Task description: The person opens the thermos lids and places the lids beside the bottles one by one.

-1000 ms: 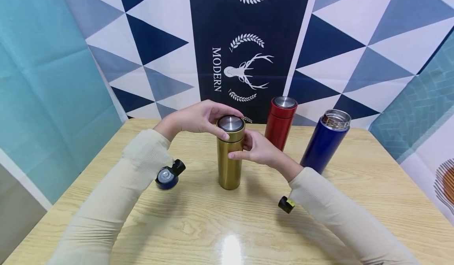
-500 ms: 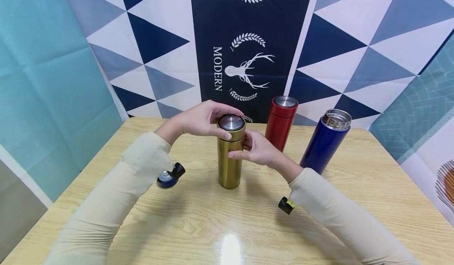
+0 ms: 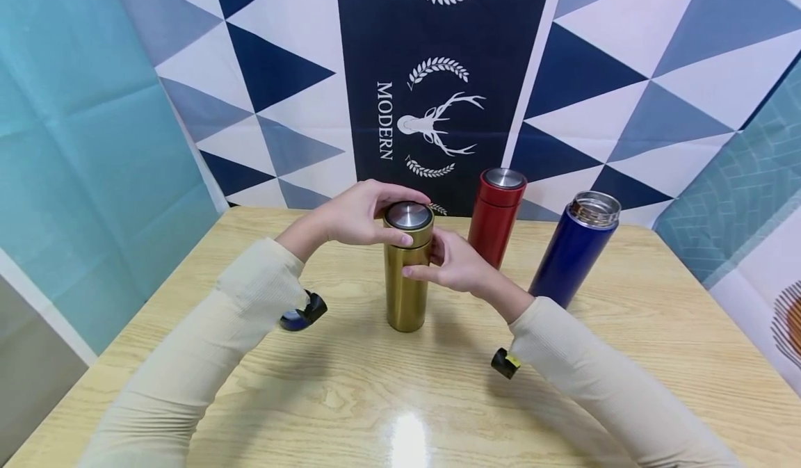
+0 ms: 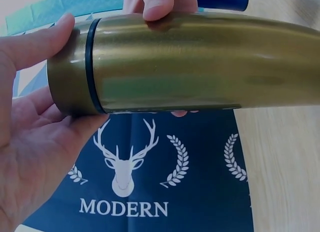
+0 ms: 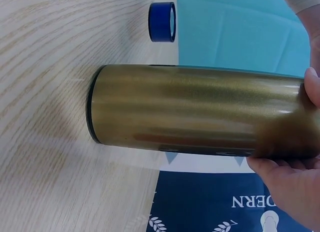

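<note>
A gold thermos bottle [image 3: 405,301] stands upright on the wooden table [image 3: 350,398], its steel-topped lid [image 3: 409,215] on. My left hand [image 3: 358,214] grips the lid from the left, thumb across its near side and fingers around the back. Just below, my right hand [image 3: 462,263] holds the upper body from the right, with the thumb in front. In the left wrist view a dark ring shows at the seam between the lid [image 4: 72,72] and the body [image 4: 200,67].
Behind my right hand stands a red thermos [image 3: 494,224] with its lid on. Farther right is a blue thermos [image 3: 571,259], uncapped, its steel mouth showing. A blue lid [image 5: 161,22] lies on the table at the left, partly hidden behind my left wrist in the head view.
My left thumb has shifted slightly rightward around the lid, and the left wrist now covers more of the blue lid. The right hand and the gold thermos stay in place.
</note>
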`<state>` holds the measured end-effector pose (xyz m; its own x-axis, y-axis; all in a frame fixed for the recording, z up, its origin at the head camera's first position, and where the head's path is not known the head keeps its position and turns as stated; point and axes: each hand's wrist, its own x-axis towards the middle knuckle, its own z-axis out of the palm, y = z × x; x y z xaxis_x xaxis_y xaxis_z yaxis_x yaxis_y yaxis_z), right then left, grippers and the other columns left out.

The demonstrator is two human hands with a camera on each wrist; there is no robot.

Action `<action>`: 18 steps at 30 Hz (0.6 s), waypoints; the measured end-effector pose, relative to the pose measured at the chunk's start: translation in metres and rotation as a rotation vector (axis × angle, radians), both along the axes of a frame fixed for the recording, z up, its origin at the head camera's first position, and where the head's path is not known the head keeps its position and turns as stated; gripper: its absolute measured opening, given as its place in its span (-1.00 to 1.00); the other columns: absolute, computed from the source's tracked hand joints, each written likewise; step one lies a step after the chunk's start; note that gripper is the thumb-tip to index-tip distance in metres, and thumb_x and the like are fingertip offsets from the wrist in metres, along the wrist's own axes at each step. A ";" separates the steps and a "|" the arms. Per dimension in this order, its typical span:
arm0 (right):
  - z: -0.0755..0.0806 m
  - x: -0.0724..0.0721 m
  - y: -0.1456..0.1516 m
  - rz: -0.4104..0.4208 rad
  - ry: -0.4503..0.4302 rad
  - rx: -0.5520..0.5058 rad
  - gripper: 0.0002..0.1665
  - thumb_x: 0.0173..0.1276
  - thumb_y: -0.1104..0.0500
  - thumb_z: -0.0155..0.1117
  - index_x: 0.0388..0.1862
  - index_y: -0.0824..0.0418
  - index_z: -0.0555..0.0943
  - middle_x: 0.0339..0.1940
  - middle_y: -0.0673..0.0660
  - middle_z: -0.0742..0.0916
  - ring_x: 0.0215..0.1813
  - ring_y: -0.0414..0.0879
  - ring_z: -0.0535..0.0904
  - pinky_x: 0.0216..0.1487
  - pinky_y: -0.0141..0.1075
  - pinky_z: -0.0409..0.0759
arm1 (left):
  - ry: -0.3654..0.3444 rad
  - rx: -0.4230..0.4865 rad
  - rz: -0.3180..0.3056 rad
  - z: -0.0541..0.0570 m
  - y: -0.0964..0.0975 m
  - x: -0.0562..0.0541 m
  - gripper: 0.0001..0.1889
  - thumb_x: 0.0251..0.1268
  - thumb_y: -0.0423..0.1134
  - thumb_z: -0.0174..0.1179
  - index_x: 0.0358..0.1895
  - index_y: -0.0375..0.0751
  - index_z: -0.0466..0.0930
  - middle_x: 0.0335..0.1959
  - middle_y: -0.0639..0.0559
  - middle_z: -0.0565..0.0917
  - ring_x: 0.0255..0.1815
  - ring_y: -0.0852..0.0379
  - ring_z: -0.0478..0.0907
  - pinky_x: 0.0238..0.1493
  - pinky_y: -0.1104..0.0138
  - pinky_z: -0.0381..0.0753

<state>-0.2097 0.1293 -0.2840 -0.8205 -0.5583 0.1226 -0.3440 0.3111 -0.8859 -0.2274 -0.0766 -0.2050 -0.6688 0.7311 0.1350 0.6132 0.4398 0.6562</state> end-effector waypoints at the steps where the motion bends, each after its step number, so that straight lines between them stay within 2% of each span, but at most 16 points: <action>1: 0.000 0.000 0.000 -0.001 -0.001 0.003 -0.29 0.20 0.23 0.36 0.32 0.27 0.32 0.24 0.25 0.60 0.23 0.09 0.57 0.33 -0.03 0.49 | 0.010 -0.006 0.011 0.000 0.000 0.001 -0.41 0.13 -0.23 0.36 0.28 -0.14 0.46 0.13 -0.03 0.64 0.10 0.11 0.59 0.26 0.25 0.54; 9: -0.003 0.002 -0.001 -0.020 -0.003 0.007 -0.27 0.18 0.25 0.37 0.32 0.24 0.33 0.24 0.23 0.59 0.23 0.10 0.56 0.34 -0.01 0.48 | 0.059 -0.015 0.090 -0.005 0.005 0.010 -0.42 0.12 -0.19 0.37 0.26 -0.14 0.48 0.09 -0.02 0.67 0.06 0.11 0.60 0.21 0.25 0.57; 16: -0.010 0.003 -0.007 -0.076 0.123 0.018 -0.30 0.18 0.20 0.40 0.28 0.24 0.36 0.17 0.22 0.63 0.13 0.06 0.63 0.26 -0.05 0.56 | 0.176 -0.021 0.162 -0.010 0.007 0.014 -0.39 0.10 -0.13 0.39 0.25 -0.23 0.48 0.02 -0.06 0.69 -0.08 0.12 0.64 0.02 0.31 0.64; 18: -0.011 0.003 -0.008 -0.091 0.135 0.010 -0.31 0.18 0.20 0.41 0.27 0.23 0.37 0.15 0.21 0.64 0.10 0.05 0.64 0.24 -0.06 0.57 | 0.189 -0.011 0.180 -0.010 0.008 0.015 -0.38 0.08 -0.12 0.40 0.24 -0.24 0.49 0.00 -0.06 0.70 -0.13 0.13 0.64 -0.04 0.32 0.64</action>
